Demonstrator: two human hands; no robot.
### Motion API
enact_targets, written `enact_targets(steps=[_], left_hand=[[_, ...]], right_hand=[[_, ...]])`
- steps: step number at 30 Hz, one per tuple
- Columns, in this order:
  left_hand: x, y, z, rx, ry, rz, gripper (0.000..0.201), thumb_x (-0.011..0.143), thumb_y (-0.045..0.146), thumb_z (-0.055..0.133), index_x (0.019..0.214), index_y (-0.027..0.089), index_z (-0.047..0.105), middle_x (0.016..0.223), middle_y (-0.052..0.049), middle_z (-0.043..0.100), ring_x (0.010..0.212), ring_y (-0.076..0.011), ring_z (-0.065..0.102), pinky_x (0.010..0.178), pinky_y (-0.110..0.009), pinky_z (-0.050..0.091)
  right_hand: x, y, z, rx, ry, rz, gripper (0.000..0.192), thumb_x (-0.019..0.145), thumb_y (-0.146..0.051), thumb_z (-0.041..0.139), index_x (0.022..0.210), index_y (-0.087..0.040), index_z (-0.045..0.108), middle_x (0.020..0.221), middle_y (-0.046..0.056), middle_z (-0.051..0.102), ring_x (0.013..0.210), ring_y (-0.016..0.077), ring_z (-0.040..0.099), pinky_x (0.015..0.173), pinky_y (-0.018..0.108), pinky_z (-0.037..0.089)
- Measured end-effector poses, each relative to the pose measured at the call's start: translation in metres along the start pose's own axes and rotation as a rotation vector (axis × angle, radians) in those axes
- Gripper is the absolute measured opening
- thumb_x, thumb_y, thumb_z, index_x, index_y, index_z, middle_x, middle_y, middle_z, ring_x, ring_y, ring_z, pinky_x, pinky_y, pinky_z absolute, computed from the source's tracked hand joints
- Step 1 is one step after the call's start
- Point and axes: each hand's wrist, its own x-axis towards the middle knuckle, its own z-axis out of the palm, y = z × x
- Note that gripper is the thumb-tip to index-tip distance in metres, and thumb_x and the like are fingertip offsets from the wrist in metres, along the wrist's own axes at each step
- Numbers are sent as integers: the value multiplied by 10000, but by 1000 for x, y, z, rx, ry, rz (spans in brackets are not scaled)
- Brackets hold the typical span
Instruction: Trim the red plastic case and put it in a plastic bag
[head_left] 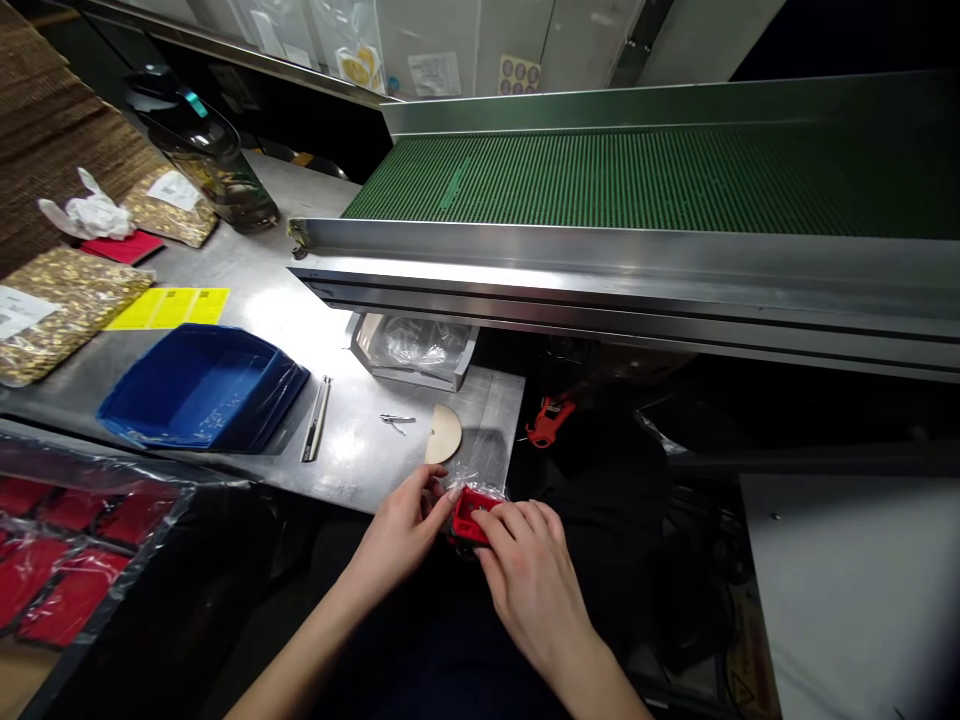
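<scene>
Two bare hands, the left hand [401, 530] and the right hand [529, 575], meet on one small red plastic part in clear wrap [471, 515]. On the grey metal desk [247, 290] lie two clear bags of gold-coloured small parts [56, 305], one stack of blue plastic trays [199, 390], one yellow paper sheet [169, 308], one crumpled white cloth [90, 212], one half-round beige card piece [444, 432] and one green ribbed conveyor belt [645, 180].

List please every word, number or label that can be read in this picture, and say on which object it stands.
No text is readable.
Yellow sheets on the metal table: dark print, too small.
White labels on the two gold bags: blurred.
Papers and round stickers on the far wall: too small.
Red piece in clear film, held by the left hand and the right hand: no print visible.
</scene>
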Motion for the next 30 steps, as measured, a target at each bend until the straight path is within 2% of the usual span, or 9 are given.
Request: enact_targets(steps=[3,8,13,16,18,23,26,28,30], left_hand=[[7,-10,4,-95,-96,-11,334,1010,494,558,1106,183,633,943,-40,671,833,-215,634,730,-312,487],[6,-6,8,-97,-85,16,310,1003,455,557,906,167,617,782,-20,607,720,-196,547,678,-308,438],[1,-3,11,-140,-40,21,360,1038,538,473,987,192,559,808,-6,569,731,-188,528,690,-296,441],[2,-5,15,-167,-57,-16,398,976,558,578,1131,193,540,797,7,559,702,-186,534,651,-287,440],[4,-7,18,-180,-77,-29,412,946,523,607,1166,183,533,745,25,522,659,-179,510,616,-279,425],[7,-2,17,-164,-74,-8,243,961,374,515,1092,174,560,661,48,414,593,-165,432,569,-271,370],[-3,14,10,-88,-86,110,213,1025,321,472,1193,208,537,729,36,494,657,-169,487,662,-291,410],[-13,27,4,12,-151,281,222,1064,259,434,1275,246,501,877,14,607,772,-167,573,762,-296,440],[-23,38,-1,101,-212,465,293,1073,183,406,1344,276,465,1074,-10,659,922,-159,631,844,-284,456]], right_hand=[[-4,5,1,17,-5,-30,398,987,-143,534,1354,-290,578,1201,3,682,1142,233,554,1154,515,311],[-11,8,1,-12,12,-67,435,985,-100,524,1372,-292,574,1146,-17,695,1122,211,548,1160,478,276],[-18,14,6,-38,116,-128,424,977,-124,590,1352,-322,592,1114,-47,703,1097,185,551,1167,422,250],[-19,17,9,-53,143,-162,407,975,-138,606,1342,-313,602,1113,-43,706,1101,184,549,1181,410,229],[-19,17,9,-62,147,-189,403,969,-142,618,1338,-304,607,1114,-37,706,1100,183,548,1192,405,212],[-22,15,7,-50,130,-213,397,962,-155,628,1330,-303,611,1093,-36,696,1104,180,539,1209,398,191],[-25,15,4,-39,125,-194,396,958,-134,614,1314,-305,617,1088,-34,692,1105,184,536,1214,405,191],[-25,15,0,-35,126,-173,392,950,-107,600,1288,-305,626,1117,-35,692,1099,185,537,1209,407,202],[-24,17,-3,-25,107,-161,412,941,-86,594,1286,-309,622,1126,-38,694,1089,187,542,1203,416,211]])
